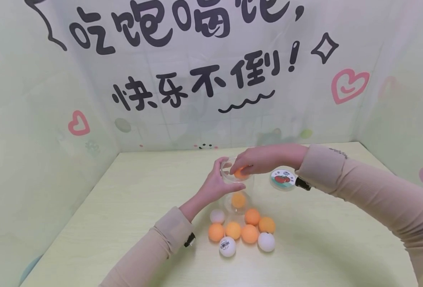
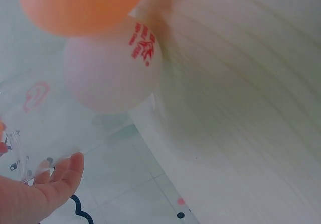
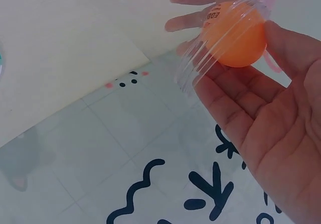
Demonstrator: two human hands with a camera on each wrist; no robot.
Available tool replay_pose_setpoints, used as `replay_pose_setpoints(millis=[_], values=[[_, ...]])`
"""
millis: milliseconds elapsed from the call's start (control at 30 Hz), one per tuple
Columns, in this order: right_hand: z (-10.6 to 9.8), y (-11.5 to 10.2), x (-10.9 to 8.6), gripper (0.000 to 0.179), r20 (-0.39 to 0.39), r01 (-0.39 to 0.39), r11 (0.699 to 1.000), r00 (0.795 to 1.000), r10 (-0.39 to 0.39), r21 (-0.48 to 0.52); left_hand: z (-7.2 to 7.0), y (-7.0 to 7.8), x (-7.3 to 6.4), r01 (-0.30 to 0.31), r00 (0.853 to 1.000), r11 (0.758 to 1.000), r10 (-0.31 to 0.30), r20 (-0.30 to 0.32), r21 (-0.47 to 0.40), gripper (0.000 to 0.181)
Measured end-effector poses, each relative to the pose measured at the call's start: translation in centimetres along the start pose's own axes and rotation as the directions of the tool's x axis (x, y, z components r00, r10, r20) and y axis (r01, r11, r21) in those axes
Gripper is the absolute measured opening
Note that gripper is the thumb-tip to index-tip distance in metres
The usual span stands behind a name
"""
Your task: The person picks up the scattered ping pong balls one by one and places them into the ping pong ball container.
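Observation:
My left hand [image 1: 216,181] grips a clear plastic jar [image 1: 246,204] near its top, thumb in front and fingers behind. One orange table tennis ball [image 1: 238,200] lies low inside the jar. From above, my right hand [image 1: 256,159] reaches to the jar's mouth and holds another orange table tennis ball [image 3: 238,38] between thumb and fingers. That ball overlaps the ridged rim [image 3: 193,71] in the right wrist view. Close to the left wrist camera are an orange ball [image 2: 80,5] and a white ball [image 2: 113,68] with red print.
Several loose orange balls [image 1: 249,234] and white balls [image 1: 266,242] lie grouped in front of the jar on the pale wooden table [image 1: 143,191]. To the right is a round printed lid-like disc [image 1: 282,179]. A printed cloth [image 1: 183,123] hangs behind the table.

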State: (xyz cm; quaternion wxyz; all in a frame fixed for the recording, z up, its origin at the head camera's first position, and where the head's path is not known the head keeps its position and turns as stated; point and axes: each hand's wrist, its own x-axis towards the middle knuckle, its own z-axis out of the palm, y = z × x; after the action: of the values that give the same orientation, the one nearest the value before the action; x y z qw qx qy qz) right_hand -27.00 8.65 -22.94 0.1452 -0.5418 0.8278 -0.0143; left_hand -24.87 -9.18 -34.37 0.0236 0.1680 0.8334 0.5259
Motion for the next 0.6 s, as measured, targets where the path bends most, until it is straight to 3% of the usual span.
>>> replay_pose_setpoints(millis=[267, 600], values=[[0.13, -0.29, 0.21, 0.032, 0.019, -0.017, 1.000, 1.000, 0.017, -0.017, -0.01, -0.07, 0.08, -0.007, 1.000, 1.000, 0.007, 0.009, -0.025, 0.089], [0.43, -0.21, -0.38, 0.032, -0.030, -0.034, 0.999, 0.999, 0.035, 0.012, -0.04, 0.06, 0.02, -0.014, 1.000, 0.999, 0.015, 0.017, -0.045, 0.089]])
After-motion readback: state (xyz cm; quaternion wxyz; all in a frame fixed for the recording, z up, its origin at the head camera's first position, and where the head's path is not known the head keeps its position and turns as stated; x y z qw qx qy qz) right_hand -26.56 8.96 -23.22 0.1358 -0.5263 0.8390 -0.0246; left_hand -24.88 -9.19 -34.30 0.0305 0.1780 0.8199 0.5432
